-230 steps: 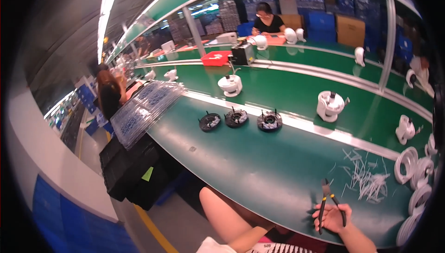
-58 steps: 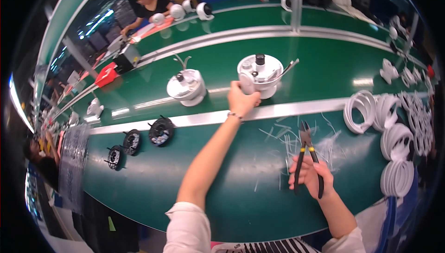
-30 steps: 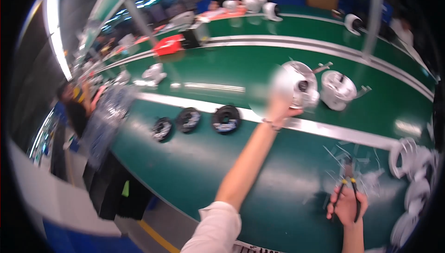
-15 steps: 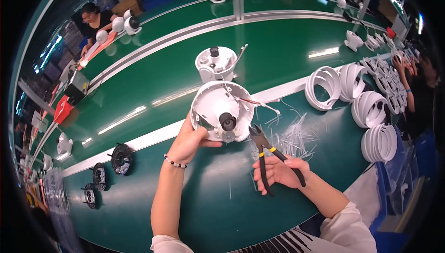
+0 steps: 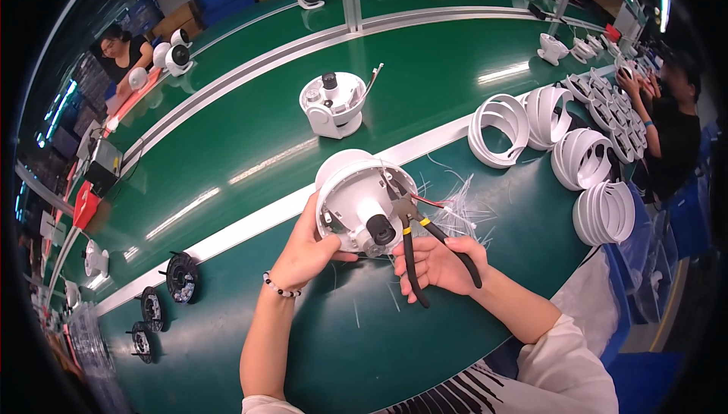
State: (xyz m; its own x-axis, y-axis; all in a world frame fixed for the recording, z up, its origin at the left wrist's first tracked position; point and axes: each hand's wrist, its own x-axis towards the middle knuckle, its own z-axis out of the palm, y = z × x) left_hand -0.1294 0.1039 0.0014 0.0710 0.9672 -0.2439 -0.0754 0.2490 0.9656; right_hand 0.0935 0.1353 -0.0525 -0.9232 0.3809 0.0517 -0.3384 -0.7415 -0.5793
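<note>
My left hand [image 5: 302, 261] grips the lower left side of a round white camera housing [image 5: 350, 200], its open face tilted toward me. Inside it are a black lens barrel [image 5: 380, 227] and a thin red-and-white wire [image 5: 425, 200] running out over the right rim. Cutting pliers [image 5: 410, 255] with black handles and yellow bands lie in my right hand [image 5: 447, 264], the handles spread. Their jaws reach over the housing's right rim, among the wires; whether the blades touch a wire or tie cannot be made out.
Clear plastic strip scraps [image 5: 464, 203] litter the green table behind the pliers. A similar camera unit [image 5: 334, 105] stands on the green belt. White ring covers [image 5: 603, 213] are stacked to the right, near a co-worker [image 5: 671, 111]. Black round parts [image 5: 182, 277] lie to the left.
The pliers have moved from beside the housing to over its right rim, among the wires. The housing has come lower and tilted, and the whole view has shifted.
</note>
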